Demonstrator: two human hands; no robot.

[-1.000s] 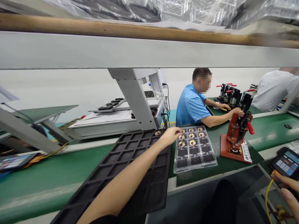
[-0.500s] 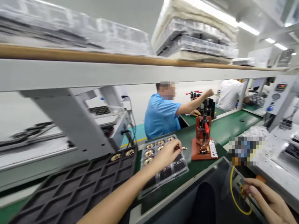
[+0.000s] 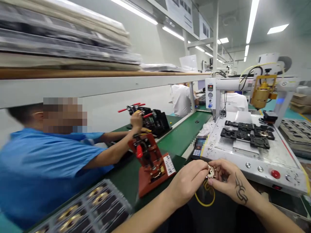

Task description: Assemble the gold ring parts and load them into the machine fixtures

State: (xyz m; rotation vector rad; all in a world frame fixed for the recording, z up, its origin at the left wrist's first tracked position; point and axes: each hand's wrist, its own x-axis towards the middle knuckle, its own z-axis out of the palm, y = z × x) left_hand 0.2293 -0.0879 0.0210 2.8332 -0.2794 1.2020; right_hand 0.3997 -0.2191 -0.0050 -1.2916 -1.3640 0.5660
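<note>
Between my two hands is a small round gold-rimmed watch case (image 3: pixel 211 171) with a pale disc face, held up in front of the white machine. My left hand (image 3: pixel 186 181) pinches its left side with bent fingers. Around the right edge, the fingers and thumb of my right hand (image 3: pixel 227 179) are closed on it. Fingertips cover part of its rim. At lower left, a clear plastic tray (image 3: pixel 114 187) holds several gold ring-shaped cases (image 3: pixel 99 198). The red-brown hand press (image 3: pixel 148 165) with a red lever stands left of my hands.
A white bench machine (image 3: pixel 243 165) with black fixtures (image 3: pixel 245 132) and a gold head (image 3: pixel 261 94) stands at right. A co-worker in a blue shirt (image 3: pixel 48 171) reaches to black clamps (image 3: pixel 155 119) on the left. Overhead runs a loaded shelf (image 3: pixel 97 85). A yellow cable (image 3: pixel 205 204) hangs below my hands.
The view has swung right. My left hand has moved from above the tray to my right hand, carrying the case. Both hands now hold it.
</note>
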